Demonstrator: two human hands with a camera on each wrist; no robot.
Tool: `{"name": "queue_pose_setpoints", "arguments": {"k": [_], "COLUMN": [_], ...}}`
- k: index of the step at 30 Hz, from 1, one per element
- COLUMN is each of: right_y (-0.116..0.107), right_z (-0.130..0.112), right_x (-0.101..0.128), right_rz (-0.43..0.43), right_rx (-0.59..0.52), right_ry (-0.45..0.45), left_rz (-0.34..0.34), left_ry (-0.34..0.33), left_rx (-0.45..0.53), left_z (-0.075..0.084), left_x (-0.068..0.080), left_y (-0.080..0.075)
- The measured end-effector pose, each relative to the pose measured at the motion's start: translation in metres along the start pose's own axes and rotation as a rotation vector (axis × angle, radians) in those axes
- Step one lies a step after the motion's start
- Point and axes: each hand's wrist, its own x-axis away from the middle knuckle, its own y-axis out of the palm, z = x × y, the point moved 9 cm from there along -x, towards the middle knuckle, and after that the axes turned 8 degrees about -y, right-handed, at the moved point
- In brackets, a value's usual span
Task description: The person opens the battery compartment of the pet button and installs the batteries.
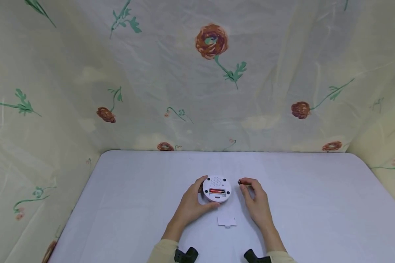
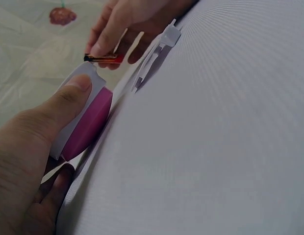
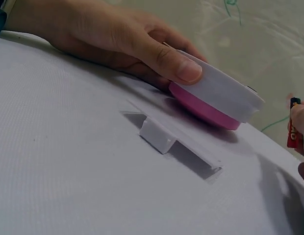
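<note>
Floral cloth [image 1: 214, 73] hangs on three sides of a white table [image 1: 316, 204]. Near the middle, slightly toward 6 o'clock, sits a round white device [image 1: 217, 189], back side up — speaker holes at its 12, open battery bay toward its 6 with one red cell [image 1: 217, 191] already seated. The wrist views show a pink band under its white shell.

Left hand [image 1: 192, 204] cups the device from 9 o'clock, thumb on the near rim, fingers curled round the far edge. Right hand [image 1: 255, 201] sits at 3 o'clock, just beside but not touching it, and pinches a second small red battery [image 1: 241, 182] between thumb and fingertips, dark end pointed at the device.

Battery cover [image 1: 226, 221] lies flat on the table at 6 o'clock, apart from the device, between the wrists.

Handling, as I judge it — device looks light, rigid plastic, smooth enough to skate on the table, so best held by the rim. Battery: small, hard, slick, prone to roll; pinch it mid-body. Cover: thin, with clip tabs that look fragile; lift it by the edges.
</note>
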Motion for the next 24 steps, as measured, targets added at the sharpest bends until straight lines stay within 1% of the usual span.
{"name": "queue_pose_setpoints", "arguments": {"k": [5,9,12,15,19,24], "right_y": [0.002,0.006,0.006,0.001,-0.005,-0.003], "right_z": [-0.008,-0.017,-0.026,-0.044,-0.064,-0.07], "right_x": [-0.001,-0.001,-0.001,0.0,0.0,0.002], "right_rz": [0.009,0.015,0.024,0.04,0.046,0.039], "right_rx": [-0.094,-0.168,-0.187,-0.206,-0.218,-0.234], "right_ry": [-0.032,-0.096,-0.134,-0.176,-0.212,-0.23], "left_rz": [-0.002,0.01,0.021,0.028,0.027,0.024], "left_ry": [0.009,0.024,0.039,0.054,0.061,0.055], "left_rx": [0.006,0.007,0.006,0.005,0.003,0.01], "left_z": [0.0,0.001,0.003,0.004,0.004,0.004], "left_x": [0.0,0.0,0.001,0.001,0.001,0.001], "left_y": [0.0,-0.002,-0.003,-0.003,-0.003,-0.002]}}
